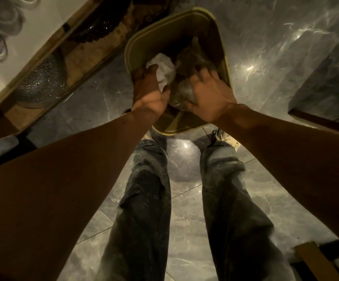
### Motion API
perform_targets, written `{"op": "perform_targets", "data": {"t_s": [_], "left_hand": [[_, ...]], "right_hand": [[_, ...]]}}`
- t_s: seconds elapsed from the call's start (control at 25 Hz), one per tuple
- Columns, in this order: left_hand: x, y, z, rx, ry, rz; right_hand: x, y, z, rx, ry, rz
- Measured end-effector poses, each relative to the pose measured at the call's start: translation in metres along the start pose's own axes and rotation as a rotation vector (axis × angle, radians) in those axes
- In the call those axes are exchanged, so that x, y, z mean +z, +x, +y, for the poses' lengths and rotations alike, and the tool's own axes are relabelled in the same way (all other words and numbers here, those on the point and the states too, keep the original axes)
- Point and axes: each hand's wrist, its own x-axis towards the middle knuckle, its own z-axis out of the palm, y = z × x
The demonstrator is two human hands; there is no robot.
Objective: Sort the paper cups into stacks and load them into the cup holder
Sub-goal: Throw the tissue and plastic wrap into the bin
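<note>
Both my hands reach into the olive bin (223, 63) on the marble floor (266, 57). My left hand (150, 92) pinches crumpled white paper (164, 72); my right hand (209, 94) spreads its fingers over clear plastic (184, 90). I see no paper cups.

Dim, warm light — floor (251, 67) glare, blurred, warped edges.

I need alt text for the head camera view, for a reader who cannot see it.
Both hands reach down into an olive bin on a marble floor: the left hand grips crumpled white paper, the right hand presses clear plastic wrap. No paper cups are visible.
</note>
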Motion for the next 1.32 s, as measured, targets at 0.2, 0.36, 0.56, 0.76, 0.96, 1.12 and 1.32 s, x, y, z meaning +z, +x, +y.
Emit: {"op": "perform_targets", "data": {"t_s": [0.2, 0.36, 0.56, 0.76, 0.96, 1.12, 1.32], "left_hand": [[-0.032, -0.032, 0.007, 0.133, 0.099, -0.003], [-0.072, -0.074, 0.028, 0.156, 0.160, -0.092], [-0.132, -0.130, 0.067, 0.321, 0.192, -0.056], [-0.200, -0.189, 0.111, 0.395, 0.231, -0.001], [-0.269, -0.252, 0.161, 0.495, 0.270, 0.132], [-0.312, -0.305, 0.215, 0.564, 0.301, 0.209], [-0.356, -0.359, 0.287, 0.683, 0.332, 0.313]], "right_hand": [[-0.025, -0.037, -0.005, -0.028, 0.042, 0.055], [-0.060, -0.073, -0.015, -0.055, 0.017, 0.113], [-0.125, -0.131, -0.032, -0.049, 0.017, 0.180], [-0.199, -0.202, -0.050, -0.037, 0.001, 0.282], [-0.267, -0.278, -0.059, -0.001, 0.014, 0.366], [-0.332, -0.336, -0.061, 0.013, 0.043, 0.484], [-0.411, -0.404, -0.049, -0.005, -0.012, 0.658]]}}
